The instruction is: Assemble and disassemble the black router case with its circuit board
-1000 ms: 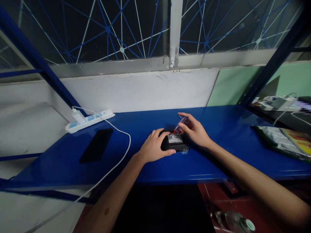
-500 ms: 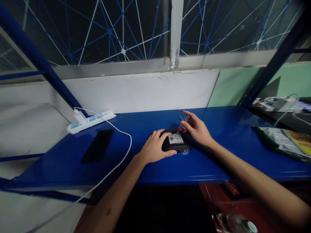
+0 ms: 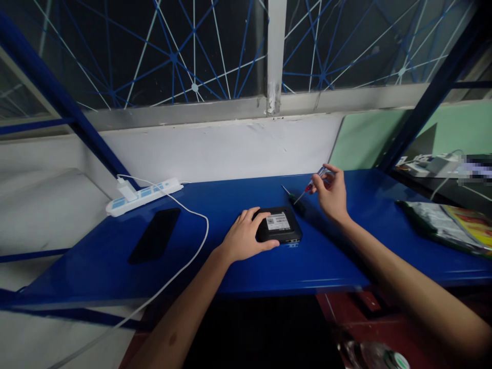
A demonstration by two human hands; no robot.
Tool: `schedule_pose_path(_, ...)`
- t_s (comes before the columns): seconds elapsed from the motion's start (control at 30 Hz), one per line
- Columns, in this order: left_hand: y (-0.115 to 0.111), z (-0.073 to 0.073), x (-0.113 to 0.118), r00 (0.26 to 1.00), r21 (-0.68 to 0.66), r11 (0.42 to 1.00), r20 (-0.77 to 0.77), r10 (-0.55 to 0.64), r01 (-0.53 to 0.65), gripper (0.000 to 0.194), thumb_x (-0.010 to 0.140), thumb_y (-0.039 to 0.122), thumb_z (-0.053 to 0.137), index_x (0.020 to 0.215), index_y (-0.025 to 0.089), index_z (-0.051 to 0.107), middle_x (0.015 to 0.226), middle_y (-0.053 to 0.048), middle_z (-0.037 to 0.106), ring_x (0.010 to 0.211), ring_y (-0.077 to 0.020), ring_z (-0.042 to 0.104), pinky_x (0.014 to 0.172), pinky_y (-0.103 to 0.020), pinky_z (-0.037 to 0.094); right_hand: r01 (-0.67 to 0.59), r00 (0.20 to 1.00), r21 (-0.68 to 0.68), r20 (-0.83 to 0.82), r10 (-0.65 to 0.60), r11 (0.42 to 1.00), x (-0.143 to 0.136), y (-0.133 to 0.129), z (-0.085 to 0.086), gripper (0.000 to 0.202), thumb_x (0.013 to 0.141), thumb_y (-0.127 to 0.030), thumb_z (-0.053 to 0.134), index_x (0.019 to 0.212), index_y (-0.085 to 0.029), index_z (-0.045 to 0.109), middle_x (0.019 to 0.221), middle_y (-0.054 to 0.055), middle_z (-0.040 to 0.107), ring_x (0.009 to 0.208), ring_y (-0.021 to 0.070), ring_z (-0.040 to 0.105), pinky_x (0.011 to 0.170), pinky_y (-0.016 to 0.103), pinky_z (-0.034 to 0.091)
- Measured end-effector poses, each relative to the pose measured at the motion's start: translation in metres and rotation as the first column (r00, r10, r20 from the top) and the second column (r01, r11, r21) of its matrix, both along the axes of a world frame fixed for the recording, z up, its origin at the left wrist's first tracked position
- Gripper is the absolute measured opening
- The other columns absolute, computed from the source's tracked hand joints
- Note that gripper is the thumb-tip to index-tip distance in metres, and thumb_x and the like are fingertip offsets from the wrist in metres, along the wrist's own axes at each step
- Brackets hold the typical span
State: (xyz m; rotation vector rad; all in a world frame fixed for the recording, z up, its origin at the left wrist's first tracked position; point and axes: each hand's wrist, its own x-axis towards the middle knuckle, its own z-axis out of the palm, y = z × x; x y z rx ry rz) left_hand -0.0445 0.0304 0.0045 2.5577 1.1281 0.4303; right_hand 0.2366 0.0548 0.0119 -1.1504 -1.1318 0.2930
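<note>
Black plastic, by its look, makes up the box (image 3: 287, 234) lying flat on the blue tabletop (image 3: 246, 279), its white label (image 3: 278, 221) facing up, directly in front of you. Your left hand (image 3: 246, 236) rests spread over the box's left end, fingers reaching across the top and thumb stretched along the near edge. Your right hand (image 3: 331, 195), raised beyond the box's far right corner, pinches a screwdriver (image 3: 308, 187) by its clear handle between thumb and fingers, the thin shaft slanting down to the left, clear of the box. Below its tip lies a dark-handled driver (image 3: 299, 206), just beside the box; whether the two tools touch, you cannot tell from this angle.

Judged by eye, the box should handle as light and stiff, its smooth shell apt to slide on the glossy paint unless you brace it. Hold it across the end or by the side walls, off the label and the sockets in the near edge. Your screwdriver looks light and rigid, its slick handle best gripped around the middle, above the red collar. To your left lie a phone (image 3: 155, 236) and a cable (image 3: 206, 230); to your right, a packet (image 3: 448, 223).
</note>
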Motion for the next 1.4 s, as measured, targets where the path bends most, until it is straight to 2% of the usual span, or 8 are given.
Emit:
schedule_pose_path(0.13,-0.001,0.001,0.0,1.0,-0.005,1.0,-0.017,0.004,-0.004,0.081,0.081,0.077,0.058,0.144,0.028,0.043,0.155,-0.013,0.037,0.137,-0.0396,0.038,0.108,-0.059,0.041,0.047,0.999,-0.022,-0.014,-0.047,0.999,0.013,0.006,-0.004,0.045,0.086,-0.041,0.064,0.125,-0.027,0.046,0.091,0.0,0.054,0.055,0.0114,0.058,0.056,0.033,0.055)
schedule_pose_path(0.27,0.0,0.001,0.0,0.999,-0.008,1.0,-0.035,0.008,-0.008,0.082,0.082,0.077,0.058,0.145,0.027,0.042,0.156,-0.013,0.035,0.138,-0.0397,0.037,0.109,-0.059,0.04,0.059,0.998,-0.02,-0.034,-0.06,0.998,0.017,0.009,-0.006,0.047,0.086,-0.043,0.065,0.126,-0.026,0.046,0.09,-0.001,0.054,0.056,0.0116,0.059,0.057,0.034,0.057)
schedule_pose_path(0.4,0.0,0.001,0.0,1.0,-0.004,1.0,-0.024,0.007,-0.007,0.081,0.081,0.078,0.057,0.144,0.028,0.043,0.156,-0.013,0.036,0.138,-0.0398,0.037,0.108,-0.06,0.04,-0.001,0.999,-0.032,-0.036,0.0,0.999,0.006,0.004,-0.004,0.048,0.084,-0.044,0.068,0.123,-0.027,0.046,0.092,0.0,0.054,0.06,0.0132,0.063,0.062,0.035,0.058)
schedule_pose_path(0.57,-0.001,0.002,0.0,1.0,0.026,1.0,-0.002,-0.008,0.008,0.077,0.081,0.073,0.061,0.142,0.027,0.045,0.153,-0.012,0.039,0.137,-0.0378,0.04,0.109,-0.057,0.04,-0.071,0.995,-0.058,0.061,0.075,0.996,-0.012,-0.006,-0.003,0.048,0.085,-0.042,0.067,0.125,-0.03,0.045,0.091,0.0,0.058,0.066,0.0165,0.066,0.067,0.036,0.056)
schedule_pose_path(0.77,-0.001,-0.001,0.0,1.0,0.04,0.999,0.014,-0.011,0.011,0.076,0.082,0.073,0.061,0.142,0.029,0.045,0.153,-0.011,0.04,0.137,-0.0373,0.04,0.109,-0.057,0.04,-0.069,0.984,-0.094,0.155,0.083,0.993,-0.019,-0.01,-0.006,0.048,0.086,-0.042,0.066,0.128,-0.031,0.045,0.095,0.003,0.062,0.069,0.019,0.068,0.067,0.037,0.055)
schedule_pose_path(1.1,-0.003,0.004,0.0,1.0,0.035,0.999,-0.005,-0.002,0.003,0.077,0.083,0.07,0.062,0.143,0.027,0.045,0.153,-0.013,0.039,0.137,-0.0386,0.039,0.11,-0.058,0.039,-0.084,0.983,-0.08,0.159,0.096,0.993,-0.023,-0.015,-0.002,0.043,0.09,-0.042,0.062,0.128,-0.03,0.043,0.097,0.003,0.062,0.069,0.0192,0.07,0.065,0.037,0.057)
schedule_pose_path(1.23,-0.003,0.003,0.0,1.0,0.041,0.999,-0.004,-0.005,0.005,0.075,0.083,0.07,0.062,0.142,0.028,0.045,0.154,-0.012,0.039,0.138,-0.0381,0.039,0.11,-0.058,0.038,-0.062,0.982,-0.076,0.174,0.074,0.995,-0.022,-0.015,-0.002,0.043,0.09,-0.042,0.062,0.128,-0.031,0.044,0.096,0.003,0.062,0.07,0.0196,0.07,0.066,0.038,0.058)
schedule_pose_path(1.4,-0.002,0.0,0.0,1.0,0.057,0.998,0.009,-0.013,0.012,0.074,0.083,0.071,0.062,0.142,0.029,0.045,0.153,-0.011,0.04,0.137,-0.0375,0.04,0.11,-0.057,0.039,-0.096,0.981,-0.089,0.162,0.11,0.991,-0.023,-0.015,-0.002,0.044,0.09,-0.042,0.062,0.129,-0.031,0.044,0.1,0.005,0.064,0.07,0.0193,0.069,0.065,0.037,0.058)
